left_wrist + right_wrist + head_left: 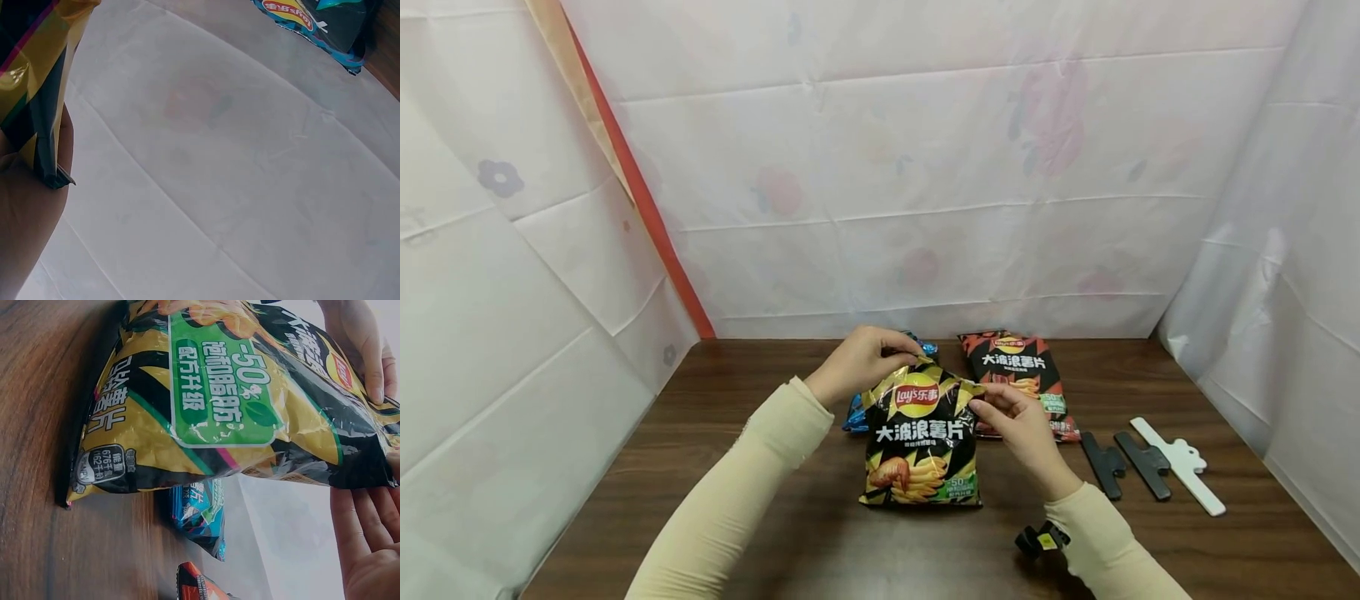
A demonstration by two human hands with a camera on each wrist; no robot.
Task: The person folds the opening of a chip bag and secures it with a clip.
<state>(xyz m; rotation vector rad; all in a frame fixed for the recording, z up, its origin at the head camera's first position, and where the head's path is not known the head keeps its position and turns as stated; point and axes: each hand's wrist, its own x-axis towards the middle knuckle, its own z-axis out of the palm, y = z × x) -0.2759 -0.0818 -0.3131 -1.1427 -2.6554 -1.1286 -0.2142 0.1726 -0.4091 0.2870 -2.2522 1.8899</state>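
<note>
1. I have both grips taken: the left hand [867, 360] pinches the upper left corner of the glossy black-and-gold film crisp bag [921, 433], and the right hand [1018, 423] pinches its upper right corner, fingers behind.
2. So the bag hangs between the two grips, printed front towards me, its lower edge down by the dark brown wood-grain table [805, 537]. From here I can't tell whether that edge touches the wood.
3. Behind the left grip I see part of a shiny blue film crisp bag [856, 417]; just behind the right grip lies a red-and-black film crisp bag [1011, 362].
4. Out to the right of the right grip, side by side, are two long black clips, the nearer one [1103, 467] and the middle one [1144, 465], then a long white clip with a scalloped handle [1180, 465].
5. I judge the step in hand to be working the bag's top edge between the two pinches; whether that edge is sealed or torn, I can't make out.
6. The next move, in my judgement, calls for both pinches held evenly, with no hard squeeze on the puffed body. Using a clip would mean freeing the right hand while the left one carries the top.
</note>
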